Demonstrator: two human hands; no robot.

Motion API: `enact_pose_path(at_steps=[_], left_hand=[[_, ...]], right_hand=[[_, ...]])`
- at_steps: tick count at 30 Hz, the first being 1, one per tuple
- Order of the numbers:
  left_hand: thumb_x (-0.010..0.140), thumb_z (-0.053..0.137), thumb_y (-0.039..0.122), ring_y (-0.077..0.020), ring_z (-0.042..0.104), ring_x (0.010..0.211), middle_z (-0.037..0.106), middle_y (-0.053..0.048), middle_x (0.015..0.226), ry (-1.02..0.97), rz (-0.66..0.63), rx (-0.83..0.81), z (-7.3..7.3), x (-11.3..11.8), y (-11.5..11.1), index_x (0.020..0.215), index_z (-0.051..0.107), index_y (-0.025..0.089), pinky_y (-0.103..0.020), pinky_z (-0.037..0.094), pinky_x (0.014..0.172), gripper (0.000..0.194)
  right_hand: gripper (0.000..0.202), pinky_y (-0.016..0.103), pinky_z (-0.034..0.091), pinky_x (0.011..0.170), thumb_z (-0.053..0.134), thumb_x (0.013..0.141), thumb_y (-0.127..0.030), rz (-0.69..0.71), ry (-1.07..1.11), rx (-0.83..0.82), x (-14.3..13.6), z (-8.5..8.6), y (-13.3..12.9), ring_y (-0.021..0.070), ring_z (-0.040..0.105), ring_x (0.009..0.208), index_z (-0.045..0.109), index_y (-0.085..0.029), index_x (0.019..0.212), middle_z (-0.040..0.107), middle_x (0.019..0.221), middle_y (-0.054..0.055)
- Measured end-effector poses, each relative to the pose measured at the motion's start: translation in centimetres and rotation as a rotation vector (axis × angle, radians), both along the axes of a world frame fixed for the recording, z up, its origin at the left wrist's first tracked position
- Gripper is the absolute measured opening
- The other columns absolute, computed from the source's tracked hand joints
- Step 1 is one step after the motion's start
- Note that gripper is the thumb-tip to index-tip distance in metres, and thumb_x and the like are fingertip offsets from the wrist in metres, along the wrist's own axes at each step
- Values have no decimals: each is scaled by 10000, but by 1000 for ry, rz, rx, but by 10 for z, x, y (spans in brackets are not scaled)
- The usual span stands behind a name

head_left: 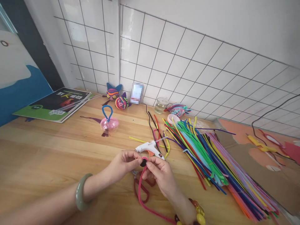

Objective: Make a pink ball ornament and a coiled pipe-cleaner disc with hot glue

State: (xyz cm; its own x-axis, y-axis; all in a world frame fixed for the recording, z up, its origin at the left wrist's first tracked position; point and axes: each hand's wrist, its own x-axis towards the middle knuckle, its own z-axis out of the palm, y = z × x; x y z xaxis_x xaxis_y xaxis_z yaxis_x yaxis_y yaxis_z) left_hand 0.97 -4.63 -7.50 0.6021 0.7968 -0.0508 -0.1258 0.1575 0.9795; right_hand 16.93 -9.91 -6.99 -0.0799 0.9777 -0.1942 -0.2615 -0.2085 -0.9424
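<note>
My left hand [125, 162], below a pale green bangle, pinches a small round black piece [143, 162] edged with pink. From the other side my right hand [162, 175] grips the same piece with thumb and fingers. A long pink pipe cleaner [140, 192] runs from between the fingers down past my right wrist, curving over the table. Beneath the hands lie scissors [147, 197] with dark red handles, partly covered. Just beyond the fingertips rests a white hot glue gun [147, 146], pointing left.
Bundles of coloured pipe cleaners [201, 150] spread across the right side. A yellow glue gun [257, 143] lies on cardboard [241, 156]. At the back stand stuffed fish ornaments [122, 102], a blurred phone [136, 93] and a glass jar [160, 106]. Left are a pink ornament [110, 124] and a book [58, 106].
</note>
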Motion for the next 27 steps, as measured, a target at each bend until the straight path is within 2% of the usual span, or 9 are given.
enact_pose_path(at_steps=[7, 19, 27], left_hand=[[737, 602, 370, -124, 514, 621, 630, -38, 679, 13, 11, 1, 6, -1, -1, 752, 647, 117, -238, 394, 618, 257], [691, 642, 381, -77, 414, 496, 575, 1, 544, 44, 49, -79, 15, 0, -1, 683, 667, 120, -202, 331, 506, 262], [678, 653, 389, -35, 292, 365, 454, 51, 426, 90, 54, -125, 20, 1, -3, 694, 669, 125, -184, 219, 381, 265]], right_hand=[[255, 181, 456, 468, 640, 731, -371, 2, -35, -13, -2, 3, 0, 104, 609, 465, 611, -132, 814, 641, 539, 7], [255, 198, 468, 498, 639, 730, -378, -7, -18, -27, -2, 4, 0, 110, 615, 482, 610, -139, 815, 649, 552, 8], [286, 226, 480, 513, 641, 721, -398, -29, -25, -14, -3, 4, -2, 129, 622, 495, 612, -138, 837, 656, 561, 23]])
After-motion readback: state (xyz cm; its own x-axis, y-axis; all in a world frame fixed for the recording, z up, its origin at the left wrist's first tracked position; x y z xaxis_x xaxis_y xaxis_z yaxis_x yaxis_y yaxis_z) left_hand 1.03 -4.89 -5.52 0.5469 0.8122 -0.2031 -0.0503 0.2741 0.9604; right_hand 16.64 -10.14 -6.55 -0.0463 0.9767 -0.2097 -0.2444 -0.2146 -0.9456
